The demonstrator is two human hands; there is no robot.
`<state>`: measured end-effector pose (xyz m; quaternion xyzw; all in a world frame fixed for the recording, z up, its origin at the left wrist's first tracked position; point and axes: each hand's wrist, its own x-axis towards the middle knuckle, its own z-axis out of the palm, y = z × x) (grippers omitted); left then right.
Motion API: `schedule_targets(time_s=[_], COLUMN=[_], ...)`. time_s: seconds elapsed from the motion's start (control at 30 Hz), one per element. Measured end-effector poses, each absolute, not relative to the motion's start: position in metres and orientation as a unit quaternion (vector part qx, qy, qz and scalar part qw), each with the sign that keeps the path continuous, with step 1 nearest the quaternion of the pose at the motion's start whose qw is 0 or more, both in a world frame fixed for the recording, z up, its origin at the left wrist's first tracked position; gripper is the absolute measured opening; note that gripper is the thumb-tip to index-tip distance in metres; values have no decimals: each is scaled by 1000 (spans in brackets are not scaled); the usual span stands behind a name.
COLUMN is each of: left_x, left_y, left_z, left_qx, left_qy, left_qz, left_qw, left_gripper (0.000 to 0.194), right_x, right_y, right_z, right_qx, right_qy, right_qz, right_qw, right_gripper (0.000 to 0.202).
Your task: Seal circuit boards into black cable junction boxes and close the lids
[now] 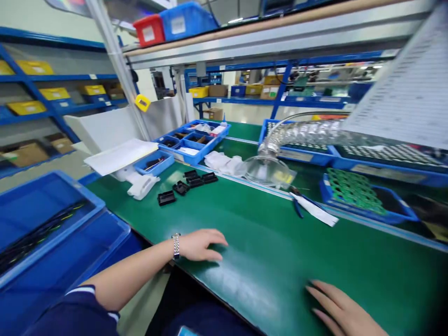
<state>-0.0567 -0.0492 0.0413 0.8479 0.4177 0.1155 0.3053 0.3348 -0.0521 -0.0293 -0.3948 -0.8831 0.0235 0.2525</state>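
Note:
My left hand (202,245), with a metal watch (176,246) at the wrist, hovers at or just over the green work mat (252,233) near its front edge. Its fingers are apart and hold nothing. Farther right, my right hand (341,310) is partly cut off by the bottom of the view; its fingers are spread and nothing is in them. Several small black plastic housings (189,182) lie in a loose group beyond my left hand. A pair of pliers (297,205) rests beside a white strip (317,212) farther back, beyond my right hand.
Blue divided trays (196,156) stand at the back left. A foil exhaust duct (304,133) ends in a clear hood (268,171). Green circuit boards (353,189) fill a blue tray at right. Blue bins (115,228) stand left of the bench, and a shelf (259,37) crosses overhead.

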Motion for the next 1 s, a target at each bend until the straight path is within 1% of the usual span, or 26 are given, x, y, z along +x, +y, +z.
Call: schedule_targets(time_s=[0.03, 0.1, 0.17, 0.2, 0.27, 0.37, 0.43, 0.6, 0.7, 0.83, 0.93, 1.0], left_x=[-77, -121, -165, -186, -221, -250, -256, -251, -227, -157, -108, -96], left_y=[-47, -37, -24, -18, -5, 12, 21, 23, 11, -2, -11, -17], left_z=[40, 36, 32, 30, 27, 22, 21, 29, 34, 32, 37, 49], left_qx=[839, 791, 736, 714, 706, 723, 734, 747, 763, 799, 827, 833], left_qy=[477, 592, 665, 689, 700, 686, 675, 662, 643, 596, 552, 537], left_qz=[129, 130, 124, 122, 109, 85, 70, 56, 57, 64, 100, 132], left_qw=[229, 82, 5, -12, -10, 18, 32, 26, 27, 47, 46, 26], left_gripper=[45, 50, 55, 53, 44, 45, 43, 26, 23, 21, 21, 20], right_x=[307, 256, 218, 205, 192, 194, 198, 199, 196, 197, 212, 224], right_y=[-39, -22, -11, -8, -3, -1, -1, 1, 1, -2, 5, 17], right_z=[-29, -26, -23, -24, -26, -31, -33, -29, -25, -27, -33, -37], right_qx=[-351, -303, -278, -277, -287, -300, -303, -309, -314, -317, -372, -451], right_qy=[-912, -937, -946, -946, -941, -937, -937, -933, -928, -922, -901, -871], right_qz=[19, 13, 20, 23, 29, 35, 38, 64, 85, 105, 91, 59], right_qw=[211, 176, 167, 170, 177, 177, 171, 174, 182, 196, 206, 184], right_gripper=[33, 36, 36, 35, 33, 33, 33, 31, 30, 30, 39, 52])
